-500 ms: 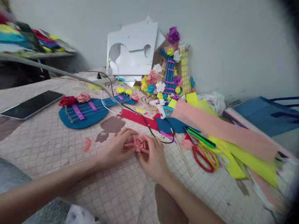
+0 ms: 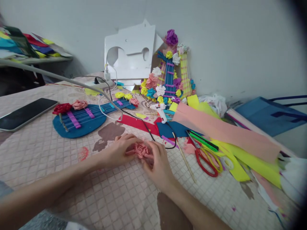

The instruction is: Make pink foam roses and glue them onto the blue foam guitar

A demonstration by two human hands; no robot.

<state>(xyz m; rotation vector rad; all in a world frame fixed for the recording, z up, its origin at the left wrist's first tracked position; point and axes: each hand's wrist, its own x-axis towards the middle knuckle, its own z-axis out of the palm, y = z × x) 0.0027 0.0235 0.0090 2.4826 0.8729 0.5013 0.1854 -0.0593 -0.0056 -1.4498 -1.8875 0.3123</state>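
Pink paper flower [image 2: 141, 150]: centre of the frame, low on the desk [image 2: 115, 198], its sides partly covered by fingers.
Left hand [image 2: 121, 149]: its grip is narrow, holding the flower's left side.
Right hand [image 2: 160, 161]: fingers and thumb curl round the flower's right side, the grip likewise narrow.
Black cord [image 2: 170, 147]: loops just beyond the right hand, in the way on that side, crossing a red strip [image 2: 137, 124].
Glue gun [image 2: 159, 110]: above centre, beside a blue piece [image 2: 171, 129].
Right of centre: a thin stick [image 2: 186, 162], red-handled scissors [image 2: 209, 173] and a green cutter [image 2: 203, 140], beside a long pink sheet [image 2: 223, 129].
Left of centre: a blue guitar shape [image 2: 81, 127] bearing flowers; a phone [image 2: 27, 113] lies farther left.
Top middle: a white board [image 2: 136, 68] with cut-outs, near flower-covered guitars [image 2: 169, 76].
Upper right: a blue bag [image 2: 275, 115].
Upper left: a shelf [image 2: 55, 60] piled with coloured material.
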